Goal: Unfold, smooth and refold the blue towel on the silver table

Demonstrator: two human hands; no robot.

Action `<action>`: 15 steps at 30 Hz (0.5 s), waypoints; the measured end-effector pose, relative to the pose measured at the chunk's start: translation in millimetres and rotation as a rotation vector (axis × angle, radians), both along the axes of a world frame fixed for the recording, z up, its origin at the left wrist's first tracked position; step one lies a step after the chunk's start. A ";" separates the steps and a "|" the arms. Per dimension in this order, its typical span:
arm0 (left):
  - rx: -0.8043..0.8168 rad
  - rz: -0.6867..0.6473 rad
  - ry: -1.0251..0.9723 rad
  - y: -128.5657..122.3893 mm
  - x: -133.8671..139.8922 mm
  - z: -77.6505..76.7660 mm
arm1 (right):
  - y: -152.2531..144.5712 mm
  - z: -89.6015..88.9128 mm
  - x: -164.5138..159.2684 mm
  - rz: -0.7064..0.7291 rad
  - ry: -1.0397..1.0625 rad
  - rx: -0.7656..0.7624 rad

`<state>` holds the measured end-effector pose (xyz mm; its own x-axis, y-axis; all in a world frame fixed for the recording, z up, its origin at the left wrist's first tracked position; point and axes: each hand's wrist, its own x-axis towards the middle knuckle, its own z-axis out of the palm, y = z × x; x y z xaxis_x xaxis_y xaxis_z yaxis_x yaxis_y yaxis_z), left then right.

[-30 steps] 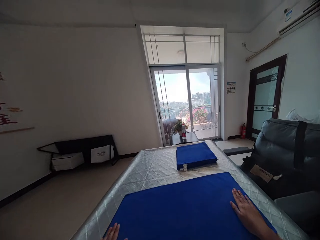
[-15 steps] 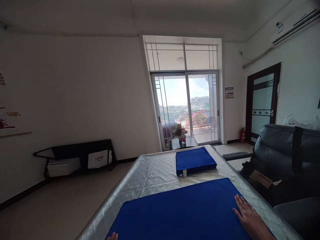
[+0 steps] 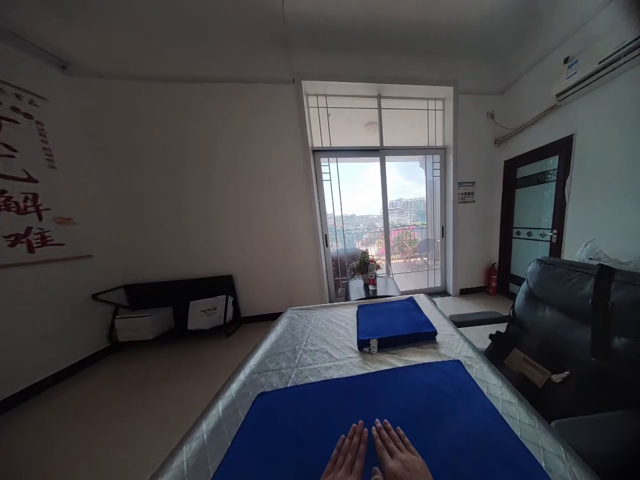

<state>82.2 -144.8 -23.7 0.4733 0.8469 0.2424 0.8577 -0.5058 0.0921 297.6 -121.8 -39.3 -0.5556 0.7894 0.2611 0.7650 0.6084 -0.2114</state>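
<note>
A blue cloth (image 3: 300, 427) lies spread across the near part of a silver quilted bed surface (image 3: 320, 340). My left hand (image 3: 347, 453) rests palm down near the middle of the cloth, fingers stretched out. Close beside it on the right, my right hand (image 3: 397, 450) is flat too, its fingers extended over the cloth. A small gap separates the two hands, and neither grips anything. Beyond the far edge of the cloth sits a folded stack of blue fabric (image 3: 395, 319) with a white tag (image 3: 371, 346) at its front corner.
A black reclining chair (image 3: 575, 313) stands along the right side. Past the bed's far end is a small dark table (image 3: 360, 288) with a bottle (image 3: 373, 275) and a potted plant (image 3: 364, 263). A black rack (image 3: 180, 293) stands by the left wall.
Both hands have moved inward from the cloth's left and right edges to its middle, side by side. The view has shifted a little to the left.
</note>
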 end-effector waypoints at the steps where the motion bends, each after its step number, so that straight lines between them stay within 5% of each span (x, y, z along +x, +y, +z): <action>1: -0.006 -0.005 0.017 4.4 6.9 -7.4 | 4.8 -9.9 -8.6 0.030 -0.029 0.008; 7: 0.004 0.015 -0.003 7.0 10.6 -40.4 | 12.0 -53.6 -11.3 0.036 0.013 0.242; 15: 0.182 -0.046 -0.056 3.0 4.3 -40.3 | 6.1 -49.7 -11.6 0.052 0.151 0.454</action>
